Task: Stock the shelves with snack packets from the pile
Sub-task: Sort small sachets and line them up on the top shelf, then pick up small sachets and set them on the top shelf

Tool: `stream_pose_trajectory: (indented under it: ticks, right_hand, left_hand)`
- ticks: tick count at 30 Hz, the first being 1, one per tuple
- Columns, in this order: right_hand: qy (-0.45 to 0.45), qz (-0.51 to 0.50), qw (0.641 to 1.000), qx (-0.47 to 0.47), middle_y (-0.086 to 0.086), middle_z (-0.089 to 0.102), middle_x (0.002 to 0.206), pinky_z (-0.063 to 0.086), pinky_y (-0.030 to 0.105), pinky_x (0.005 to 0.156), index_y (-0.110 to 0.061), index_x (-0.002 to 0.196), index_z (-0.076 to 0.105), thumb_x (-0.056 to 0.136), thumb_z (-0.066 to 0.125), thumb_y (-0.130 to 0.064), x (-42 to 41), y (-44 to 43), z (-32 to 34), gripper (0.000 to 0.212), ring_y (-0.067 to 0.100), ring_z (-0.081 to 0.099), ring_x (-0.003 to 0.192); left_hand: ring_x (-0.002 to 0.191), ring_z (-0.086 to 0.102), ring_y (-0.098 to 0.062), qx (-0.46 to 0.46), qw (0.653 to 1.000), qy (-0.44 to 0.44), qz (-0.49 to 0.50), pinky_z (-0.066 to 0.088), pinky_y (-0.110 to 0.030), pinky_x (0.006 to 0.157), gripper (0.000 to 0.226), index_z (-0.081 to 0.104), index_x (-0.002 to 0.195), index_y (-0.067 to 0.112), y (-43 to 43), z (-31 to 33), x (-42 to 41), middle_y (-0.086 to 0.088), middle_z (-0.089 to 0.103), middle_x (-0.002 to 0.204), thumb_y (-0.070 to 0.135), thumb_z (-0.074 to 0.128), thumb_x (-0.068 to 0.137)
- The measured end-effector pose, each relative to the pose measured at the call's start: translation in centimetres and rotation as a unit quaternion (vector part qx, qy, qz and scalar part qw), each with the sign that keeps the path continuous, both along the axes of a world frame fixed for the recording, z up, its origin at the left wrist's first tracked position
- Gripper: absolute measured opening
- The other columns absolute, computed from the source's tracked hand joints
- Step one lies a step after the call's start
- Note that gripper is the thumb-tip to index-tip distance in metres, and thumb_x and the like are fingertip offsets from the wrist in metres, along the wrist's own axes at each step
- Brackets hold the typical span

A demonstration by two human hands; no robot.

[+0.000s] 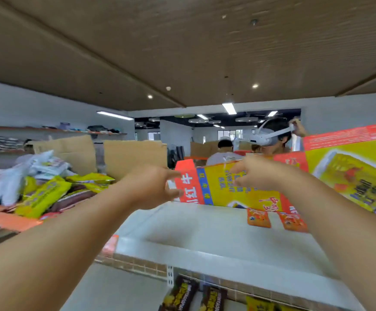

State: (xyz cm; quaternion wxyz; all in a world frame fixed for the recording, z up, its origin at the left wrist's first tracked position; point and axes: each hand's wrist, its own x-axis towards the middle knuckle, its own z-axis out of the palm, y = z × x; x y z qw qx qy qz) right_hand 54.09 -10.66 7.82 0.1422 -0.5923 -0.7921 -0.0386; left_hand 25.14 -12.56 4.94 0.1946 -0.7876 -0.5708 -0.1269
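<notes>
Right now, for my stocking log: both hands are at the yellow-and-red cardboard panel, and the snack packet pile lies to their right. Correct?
No: the head view shows the snack packet pile to their left. The left hand and right hand are at the cardboard panel.

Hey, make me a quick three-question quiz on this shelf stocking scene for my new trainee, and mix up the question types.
1. True or false: the pile of snack packets lies to the person's right.
2. Multiple choice: the left grip pinches the edge of A) a green bottle, B) the yellow and red cardboard panel, C) a glass jar.
3. Short answer: where are the dark packets already stocked?

Key
1. False: it lies to the left.
2. B.
3. On the level below the white top shelf.
</notes>
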Motion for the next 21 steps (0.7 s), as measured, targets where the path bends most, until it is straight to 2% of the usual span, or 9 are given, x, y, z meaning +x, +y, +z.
stream_pose_trajectory:
  ticks: [2, 4, 7, 10, 12, 13, 14, 17, 21]
  right_hand:
    - [-0.019, 0.022, 1.0, -0.007, -0.006, 0.054, 0.143, 0.049, 0.029, 0.083, -0.033, 0.138, 0.058, 0.097, 0.06, -0.042, -5.6, -0.5, 0.0, 0.042, 0.02, 0.059, 0.108]
    - [-0.037, 0.046, 0.998, -0.008, -0.004, 0.057, 0.139, 0.045, 0.029, 0.087, -0.029, 0.135, 0.062, 0.099, 0.059, -0.038, -11.2, -0.7, -0.5, 0.038, 0.021, 0.057, 0.113]
    - [-0.06, 0.083, 0.994, -0.027, 0.001, 0.069, 0.115, 0.054, 0.036, 0.09, -0.023, 0.117, 0.07, 0.096, 0.059, -0.035, -17.5, -0.2, -1.6, 0.027, 0.023, 0.064, 0.102]
    - [-0.084, 0.111, 0.989, -0.055, 0.004, 0.071, 0.099, 0.057, 0.039, 0.083, -0.025, 0.097, 0.071, 0.092, 0.061, -0.037, -23.5, 0.4, -2.4, 0.016, 0.027, 0.067, 0.093]
    - [-0.104, 0.128, 0.985, -0.056, 0.0, 0.068, 0.099, 0.052, 0.03, 0.076, -0.023, 0.101, 0.071, 0.094, 0.061, -0.037, -26.9, 0.5, -2.6, 0.018, 0.025, 0.063, 0.094]
    - [-0.108, 0.139, 0.983, -0.056, -0.003, 0.067, 0.096, 0.049, 0.028, 0.073, -0.025, 0.1, 0.071, 0.095, 0.061, -0.038, -28.4, 0.6, -2.7, 0.017, 0.023, 0.06, 0.094]
    - [-0.111, 0.145, 0.981, -0.06, -0.006, 0.067, 0.098, 0.049, 0.027, 0.076, -0.027, 0.101, 0.071, 0.095, 0.062, -0.039, -29.6, 0.9, -2.8, 0.016, 0.021, 0.059, 0.097]
    - [-0.113, 0.165, 0.977, -0.071, -0.007, 0.065, 0.125, 0.049, 0.034, 0.098, -0.029, 0.124, 0.069, 0.094, 0.063, -0.043, -32.5, 2.0, -3.0, 0.033, 0.02, 0.059, 0.114]
    - [-0.115, 0.174, 0.975, -0.075, -0.005, 0.063, 0.13, 0.048, 0.038, 0.102, -0.031, 0.13, 0.065, 0.095, 0.063, -0.045, -34.6, 4.0, -3.3, 0.037, 0.021, 0.058, 0.116]
  left_hand:
    - [0.125, 0.057, -0.025, -0.002, 0.999, -0.003, 0.038, 0.05, -0.037, 0.097, 0.059, 0.049, 0.146, 0.043, -1.9, -0.1, -5.9, 0.006, 0.054, 0.148, 0.069, 0.05, 0.093]
    - [0.121, 0.059, -0.023, -0.013, 0.997, -0.025, 0.079, 0.051, -0.037, 0.095, 0.058, 0.055, 0.139, 0.042, -3.6, -0.5, -12.3, 0.007, 0.061, 0.139, 0.072, 0.05, 0.09]
    - [0.109, 0.063, -0.022, -0.041, 0.989, -0.058, 0.133, 0.052, -0.035, 0.087, 0.049, 0.06, 0.128, 0.044, -5.9, -1.3, -19.7, 0.007, 0.068, 0.126, 0.071, 0.05, 0.087]
    - [0.122, 0.057, -0.023, -0.058, 0.973, -0.085, 0.205, 0.047, -0.034, 0.091, 0.05, 0.058, 0.136, 0.043, -8.1, -2.1, -26.2, 0.007, 0.061, 0.138, 0.067, 0.054, 0.092]
    - [0.126, 0.056, -0.022, -0.072, 0.96, -0.101, 0.25, 0.046, -0.035, 0.098, 0.05, 0.06, 0.135, 0.04, -9.1, -2.5, -30.1, 0.005, 0.06, 0.14, 0.065, 0.055, 0.092]
    - [0.124, 0.057, -0.022, -0.074, 0.954, -0.108, 0.269, 0.046, -0.034, 0.096, 0.048, 0.063, 0.131, 0.039, -9.4, -2.7, -31.8, 0.004, 0.062, 0.137, 0.065, 0.055, 0.091]
    - [0.121, 0.058, -0.022, -0.074, 0.949, -0.115, 0.285, 0.045, -0.034, 0.092, 0.046, 0.066, 0.126, 0.039, -9.5, -3.0, -33.3, 0.003, 0.065, 0.134, 0.066, 0.055, 0.091]
    - [0.116, 0.058, -0.019, -0.085, 0.938, -0.136, 0.306, 0.045, -0.032, 0.087, 0.04, 0.069, 0.121, 0.038, -9.0, -3.7, -35.8, 0.005, 0.067, 0.127, 0.062, 0.058, 0.091]
    - [0.116, 0.058, -0.019, -0.103, 0.941, -0.145, 0.289, 0.048, -0.033, 0.092, 0.044, 0.066, 0.127, 0.038, -6.6, -4.3, -35.9, 0.004, 0.065, 0.131, 0.062, 0.058, 0.092]
